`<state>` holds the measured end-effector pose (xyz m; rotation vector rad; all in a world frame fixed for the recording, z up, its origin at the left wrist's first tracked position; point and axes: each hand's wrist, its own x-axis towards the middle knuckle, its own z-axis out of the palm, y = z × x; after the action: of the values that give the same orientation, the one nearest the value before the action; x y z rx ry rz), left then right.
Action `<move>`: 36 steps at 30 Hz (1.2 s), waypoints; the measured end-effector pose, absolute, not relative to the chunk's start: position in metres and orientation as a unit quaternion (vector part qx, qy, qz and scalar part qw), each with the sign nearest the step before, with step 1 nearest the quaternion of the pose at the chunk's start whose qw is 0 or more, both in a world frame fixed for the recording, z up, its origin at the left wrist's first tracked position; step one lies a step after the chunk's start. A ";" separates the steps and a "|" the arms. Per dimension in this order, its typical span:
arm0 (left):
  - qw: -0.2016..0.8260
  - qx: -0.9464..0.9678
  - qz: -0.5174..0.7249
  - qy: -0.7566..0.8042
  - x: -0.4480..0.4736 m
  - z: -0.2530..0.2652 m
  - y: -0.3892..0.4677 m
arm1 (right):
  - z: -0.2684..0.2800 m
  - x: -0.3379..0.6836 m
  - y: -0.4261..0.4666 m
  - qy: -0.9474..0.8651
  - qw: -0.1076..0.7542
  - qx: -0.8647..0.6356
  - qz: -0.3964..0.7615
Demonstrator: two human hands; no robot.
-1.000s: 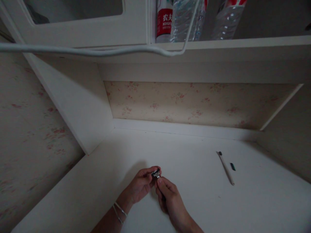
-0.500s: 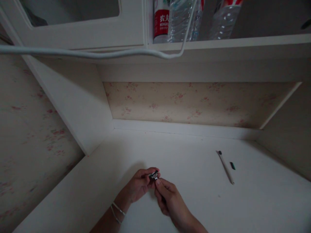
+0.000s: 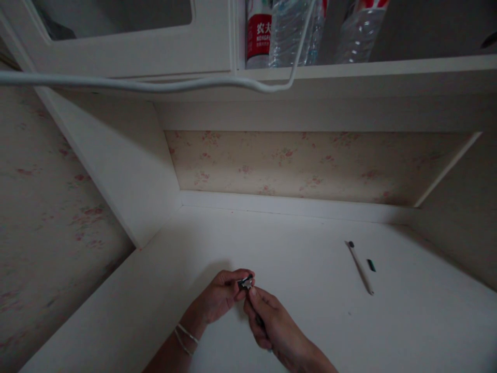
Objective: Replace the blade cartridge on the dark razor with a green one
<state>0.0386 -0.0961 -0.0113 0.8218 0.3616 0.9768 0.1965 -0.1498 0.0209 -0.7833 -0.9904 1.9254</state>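
My left hand and my right hand meet low over the white desk. Between their fingertips sits a small dark and silver metal object. The left thumb and forefinger pinch it from the left, and the right fingertips press on it from below right. What the object is cannot be made out in the dim light. Thin bracelets circle my left wrist.
A white pen with a dark tip lies on the desk to the right, with a small dark cap beside it. Above, a shelf holds water bottles, and a white cable hangs across. A side panel stands at left.
Both hands have shifted slightly left and toward me with the small object still held between them. The pen and cap have not moved.
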 end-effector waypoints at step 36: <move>0.775 0.396 0.461 0.173 0.041 -0.013 -0.094 | 0.018 0.197 -0.148 -0.378 0.423 -0.306 0.765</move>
<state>0.0411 -0.0935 -0.0134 0.8583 0.3736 0.9971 0.1970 -0.1481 0.0181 -0.7659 -0.9467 1.9145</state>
